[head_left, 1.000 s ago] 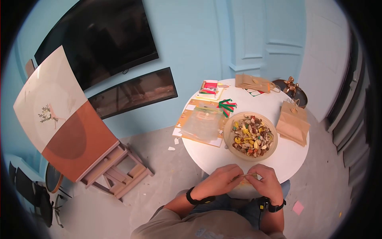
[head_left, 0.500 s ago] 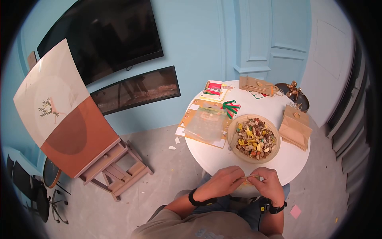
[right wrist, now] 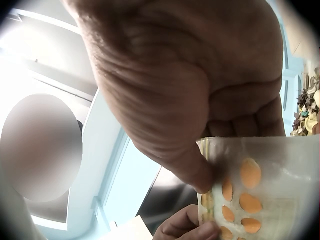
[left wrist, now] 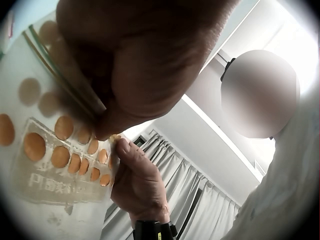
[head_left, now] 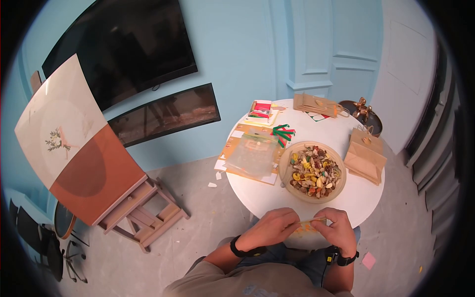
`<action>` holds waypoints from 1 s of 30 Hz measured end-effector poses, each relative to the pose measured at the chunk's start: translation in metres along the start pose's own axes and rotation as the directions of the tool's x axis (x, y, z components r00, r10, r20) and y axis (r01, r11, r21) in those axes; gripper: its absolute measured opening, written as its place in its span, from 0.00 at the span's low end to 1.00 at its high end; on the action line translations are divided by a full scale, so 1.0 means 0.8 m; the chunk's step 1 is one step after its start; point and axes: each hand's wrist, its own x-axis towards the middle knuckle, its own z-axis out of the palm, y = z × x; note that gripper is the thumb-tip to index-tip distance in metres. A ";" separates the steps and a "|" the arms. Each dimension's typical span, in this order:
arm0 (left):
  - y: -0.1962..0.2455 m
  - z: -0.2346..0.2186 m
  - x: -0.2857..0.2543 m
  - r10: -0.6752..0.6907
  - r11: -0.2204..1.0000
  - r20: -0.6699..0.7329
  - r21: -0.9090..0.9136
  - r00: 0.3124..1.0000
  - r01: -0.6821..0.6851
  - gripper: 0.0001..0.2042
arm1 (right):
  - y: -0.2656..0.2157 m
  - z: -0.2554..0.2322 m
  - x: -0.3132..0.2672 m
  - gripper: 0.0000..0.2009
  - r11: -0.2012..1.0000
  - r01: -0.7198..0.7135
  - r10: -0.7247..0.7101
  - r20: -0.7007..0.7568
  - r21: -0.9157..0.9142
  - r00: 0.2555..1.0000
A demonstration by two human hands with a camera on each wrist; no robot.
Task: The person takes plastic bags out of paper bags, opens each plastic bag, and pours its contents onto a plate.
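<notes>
At the near edge of the round white table (head_left: 267, 198) both hands hold a small clear zip bag (head_left: 309, 226) printed with orange dots. My left hand (head_left: 293, 225) pinches the bag's top left edge. My right hand (head_left: 321, 223) pinches the top right edge. In the left wrist view the left hand (left wrist: 107, 127) fills the top and grips the green zip strip of the bag (left wrist: 55, 155), with the right hand (left wrist: 120, 147) pinching the far side. In the right wrist view the right hand (right wrist: 207, 175) presses its thumb on the bag's (right wrist: 250, 185) edge.
A shallow bowl (head_left: 284, 173) of mixed coloured pieces stands just beyond the hands. Brown paper bags (head_left: 365, 154) lie to the right and at the back. A clear bag on orange sheets (head_left: 252, 153) and ribbons (head_left: 283, 132) lie left. An easel (head_left: 74, 143) stands on the floor left.
Both hands stay pinched on the bag's top edge at the table's near rim. The head view has shifted a little.
</notes>
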 end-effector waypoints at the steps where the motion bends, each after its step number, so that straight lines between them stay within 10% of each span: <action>1: 0.000 0.001 0.001 0.011 1.000 0.002 -0.006 1.000 -0.011 0.05 | 0.000 -0.003 -0.001 0.08 1.000 -0.017 0.017 0.017 0.009 1.000; 30: 0.024 0.049 0.040 0.019 1.000 0.188 0.019 0.982 -0.023 0.04 | 0.052 -0.046 -0.054 0.11 0.990 0.129 -0.122 -0.102 0.063 0.987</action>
